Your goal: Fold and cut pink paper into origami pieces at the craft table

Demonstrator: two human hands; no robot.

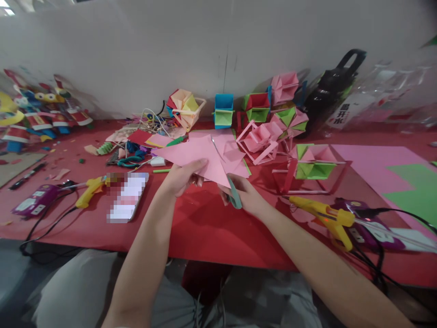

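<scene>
In the head view, the left hand (187, 176) pinches a sheet of pink paper (186, 154), thumb flat on top and the other fingers curled beneath its near edge. The paper is held up over the red table (208, 232), in front of the person. The right hand (247, 193) has its fingers curled around the green handle of a pair of scissors (234, 195); one blade shows above the paper, but how far apart the blades stand I cannot tell. A phone (131, 196) and a glue gun (89, 193) lie left of the hands; a second glue gun (319, 214) lies to the right, near a folded paper wheel (313, 169) on a stand.
</scene>
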